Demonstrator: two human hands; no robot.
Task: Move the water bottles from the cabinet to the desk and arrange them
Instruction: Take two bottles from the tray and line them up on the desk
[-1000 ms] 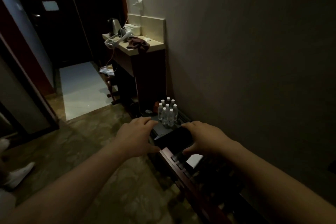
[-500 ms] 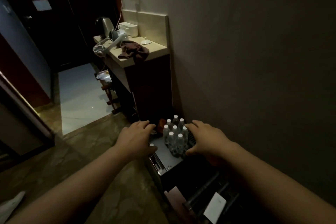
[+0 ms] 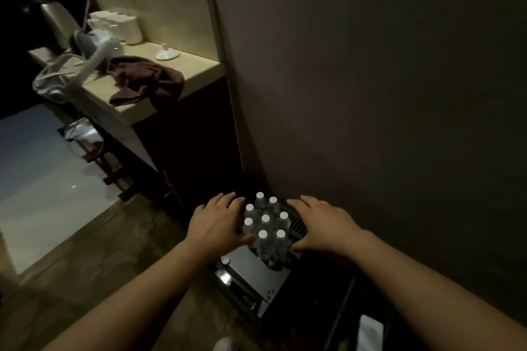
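On a low dark cabinet (image 3: 256, 273), spread left hand (image 3: 216, 222) and right hand (image 3: 319, 225) flank clustered bottles (image 3: 266, 225); heavy, slippery together, best squeezed at the sides.

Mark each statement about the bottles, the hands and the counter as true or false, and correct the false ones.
1. The water bottles stand upright in a tight cluster. True.
2. The left hand and right hand flank the cluster. True.
3. The bottle caps are blue. False: they are white.
4. One bottle lies on the counter. False: a dark cloth lies there; no bottle does.
5. A bottle is lifted in the air. False: none is raised.
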